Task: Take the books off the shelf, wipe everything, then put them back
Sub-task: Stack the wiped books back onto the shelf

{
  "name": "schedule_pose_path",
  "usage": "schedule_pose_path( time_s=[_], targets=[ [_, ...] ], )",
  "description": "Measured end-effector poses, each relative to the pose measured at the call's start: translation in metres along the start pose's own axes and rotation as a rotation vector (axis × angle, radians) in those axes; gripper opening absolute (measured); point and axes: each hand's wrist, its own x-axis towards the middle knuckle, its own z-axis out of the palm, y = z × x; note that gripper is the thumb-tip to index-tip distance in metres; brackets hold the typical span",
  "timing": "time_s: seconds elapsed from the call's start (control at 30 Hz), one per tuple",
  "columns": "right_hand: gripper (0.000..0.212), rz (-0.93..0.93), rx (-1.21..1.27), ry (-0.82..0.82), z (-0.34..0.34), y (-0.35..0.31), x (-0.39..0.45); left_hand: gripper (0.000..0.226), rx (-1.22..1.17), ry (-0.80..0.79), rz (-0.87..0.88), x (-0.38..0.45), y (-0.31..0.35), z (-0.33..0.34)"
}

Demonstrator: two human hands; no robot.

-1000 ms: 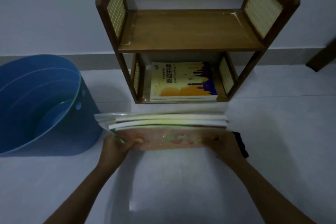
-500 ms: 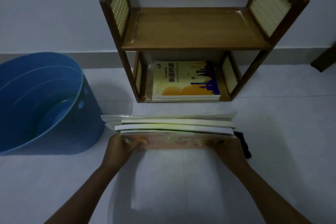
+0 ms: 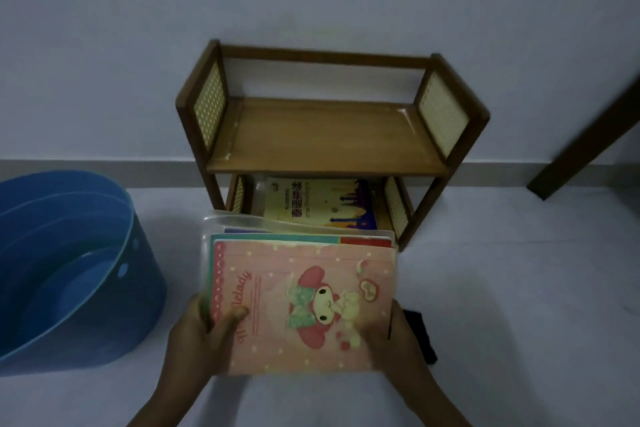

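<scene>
Both hands were on it: left hand [image 3: 199, 336] and right hand [image 3: 393, 340] gripped the stack [image 3: 301, 302] at lower centre, fingers curled round its side edges. Pink cover faced up, long axis left to right, far edge aimed at the shelf [image 3: 325, 139] just beyond.
</scene>
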Motion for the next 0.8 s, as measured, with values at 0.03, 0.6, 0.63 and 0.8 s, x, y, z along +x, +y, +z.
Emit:
schedule_pose_path(
  time_s=[0.03,0.6,0.63,0.8],
  targets=[
    [0.031,-0.02,0.018,0.021,-0.006,-0.01,-0.003,0.048,-0.003,0.036,0.019,-0.005,0.016,-0.001],
    [0.024,-0.229,-0.224,0.134,-0.048,-0.23,0.115,0.026,0.182,0.095,0.208,0.112,0.233,-0.028],
    [0.024,-0.216,-0.245,0.124,-0.047,-0.232,0.123,0.026,0.207,0.104,0.199,0.123,0.237,-0.026],
    [0.034,-0.213,-0.334,0.133,-0.043,-0.227,0.148,0.03,0.346,0.129,0.177,0.159,0.24,-0.013]
  ],
)
